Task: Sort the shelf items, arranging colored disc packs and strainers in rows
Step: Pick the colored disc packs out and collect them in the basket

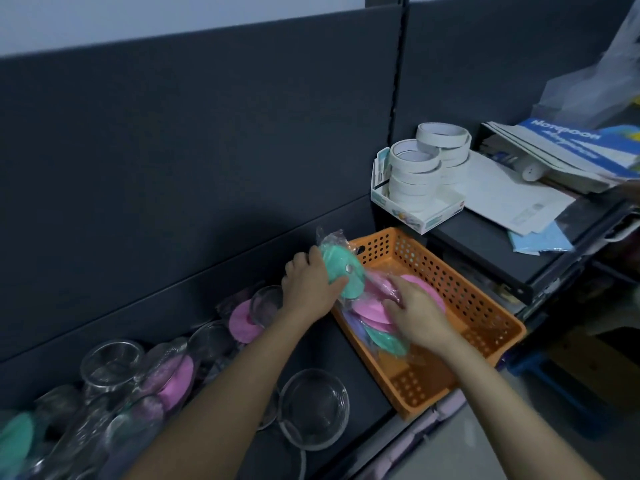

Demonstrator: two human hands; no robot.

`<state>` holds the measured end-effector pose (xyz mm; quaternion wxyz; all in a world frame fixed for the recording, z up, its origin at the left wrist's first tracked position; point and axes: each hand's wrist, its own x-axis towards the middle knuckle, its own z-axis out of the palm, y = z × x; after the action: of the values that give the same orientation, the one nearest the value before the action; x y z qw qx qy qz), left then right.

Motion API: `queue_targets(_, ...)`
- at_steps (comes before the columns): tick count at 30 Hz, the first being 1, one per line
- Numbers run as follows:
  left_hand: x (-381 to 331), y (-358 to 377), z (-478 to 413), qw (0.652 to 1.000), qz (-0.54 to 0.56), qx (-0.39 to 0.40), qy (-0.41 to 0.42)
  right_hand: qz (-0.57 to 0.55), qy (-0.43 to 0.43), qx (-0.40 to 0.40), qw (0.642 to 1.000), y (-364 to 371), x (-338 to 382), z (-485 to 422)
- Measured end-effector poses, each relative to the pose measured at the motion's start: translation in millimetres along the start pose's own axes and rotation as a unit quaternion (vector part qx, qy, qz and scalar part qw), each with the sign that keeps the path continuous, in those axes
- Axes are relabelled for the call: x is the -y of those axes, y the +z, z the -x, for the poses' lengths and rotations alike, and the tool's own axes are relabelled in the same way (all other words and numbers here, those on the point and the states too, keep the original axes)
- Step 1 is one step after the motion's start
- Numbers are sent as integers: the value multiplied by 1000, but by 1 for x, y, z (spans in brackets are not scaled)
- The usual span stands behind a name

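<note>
1. Green plastic first: my left hand [311, 282] grips a wrapped green disc pack [341, 270]. My fingers curl behind it and my thumb lies across its front, holding it tilted over the back left corner of the orange basket [408, 251].
2. My right hand [415, 313] lies on a pink disc pack [426, 289] inside the basket, fingers bent down together onto its clear wrap. I cannot tell whether they pinch the wrap or only press it.
3. A second green pack [388, 341] lies under that hand, near the basket's left wall.
4. The basket sits at the right end of the dark shelf [346, 368].
5. To its left, wire strainers [313, 408] lie in a loose row, with pink packs [242, 322] among them.
6. Tape rolls [412, 174] and papers [512, 199] sit on a higher ledge to the right.
</note>
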<state>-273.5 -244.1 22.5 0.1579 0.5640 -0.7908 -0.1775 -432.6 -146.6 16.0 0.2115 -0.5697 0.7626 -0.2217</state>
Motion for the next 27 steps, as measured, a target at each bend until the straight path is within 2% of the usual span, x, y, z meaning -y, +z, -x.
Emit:
queue_targets(3,17,-8,10,1000,25,2,-10,-53,-3,-33,998,-8,12,10)
queue_targets(7,49,-19,32,999,36,-8,-29,-48,-87,-144,985,-7,39,27)
queue_targets(13,105,-38,56,994,54,7,-98,-95,-171,-151,969,16,80,44)
queue_targets(17,137,-45,59,988,56,33,-138,-79,-177,-89,977,47,91,43)
queue_targets(22,155,-38,53,988,13,76,-133,-30,-125,86,988,88,86,37)
queue_targets(27,155,-30,38,980,-4,113,-162,-11,-175,156,972,116,93,45)
